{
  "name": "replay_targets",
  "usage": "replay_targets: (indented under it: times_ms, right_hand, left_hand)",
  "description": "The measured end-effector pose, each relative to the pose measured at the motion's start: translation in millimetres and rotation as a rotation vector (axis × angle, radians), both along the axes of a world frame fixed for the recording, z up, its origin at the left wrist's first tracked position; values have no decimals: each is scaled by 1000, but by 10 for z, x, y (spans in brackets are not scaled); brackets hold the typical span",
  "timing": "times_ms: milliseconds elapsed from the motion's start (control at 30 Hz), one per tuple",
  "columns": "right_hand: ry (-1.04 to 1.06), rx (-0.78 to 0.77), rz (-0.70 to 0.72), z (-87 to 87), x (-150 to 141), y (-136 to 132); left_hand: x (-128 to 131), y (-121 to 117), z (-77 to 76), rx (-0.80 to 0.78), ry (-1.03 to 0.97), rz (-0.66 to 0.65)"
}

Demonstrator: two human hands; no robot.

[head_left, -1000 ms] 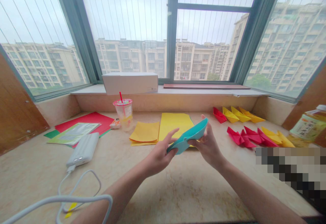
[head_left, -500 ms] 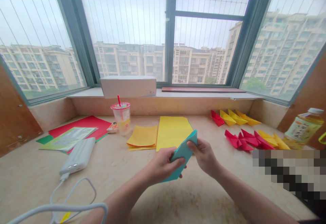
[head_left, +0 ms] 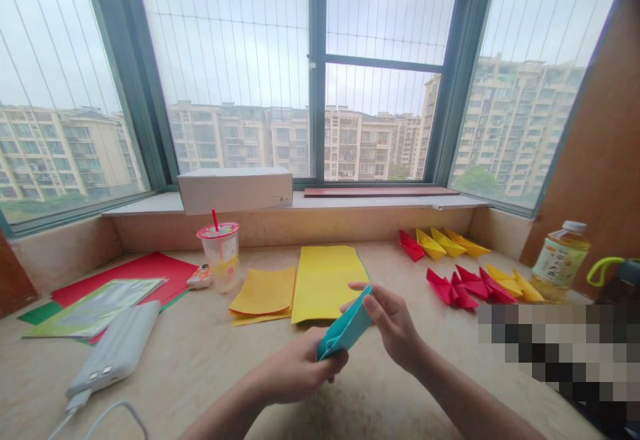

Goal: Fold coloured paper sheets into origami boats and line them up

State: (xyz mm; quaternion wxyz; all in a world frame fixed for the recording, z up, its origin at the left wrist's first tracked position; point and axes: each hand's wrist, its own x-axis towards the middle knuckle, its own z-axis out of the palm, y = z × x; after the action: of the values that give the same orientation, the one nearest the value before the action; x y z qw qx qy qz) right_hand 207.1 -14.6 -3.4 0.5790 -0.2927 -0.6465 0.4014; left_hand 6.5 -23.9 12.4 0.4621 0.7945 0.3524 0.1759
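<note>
folded blue paper [head_left: 352, 331] slung slantwise between two hands, over the desk [head_left: 200, 380]
its long axis climbs from near left to far right; the left hand's [head_left: 303, 363] grip is closed round the lower end, the right hand's [head_left: 393, 323] thumb and fingers pinch the upper, beside the yellow sheet [head_left: 325, 277].

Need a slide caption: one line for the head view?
Left hand and right hand hold folded turquoise paper above a counter, a yellow sheet lying beyond.
</note>
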Motion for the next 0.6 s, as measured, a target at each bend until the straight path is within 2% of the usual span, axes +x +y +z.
replay_targets:
  times_ms: [67,167,367,500,600]
  right_hand:
    - [56,-8,43,-14,-13,-11]
    - [92,68,31,-23,-12,-23]
    - [-58,433,-35,90,48,-63]
    - [-73,453,-104,99,16,-84]
    - [-35,411,-215,55,10,-70]
  left_hand:
    - [8,-13,-15,58,7,9]
    - [34,-34,-33,124,4,38]
    - [79,-85,71,415,61,-13]
    - [86,-90,153,498,66,-30]
    - [61,-37,121,479,64,45]
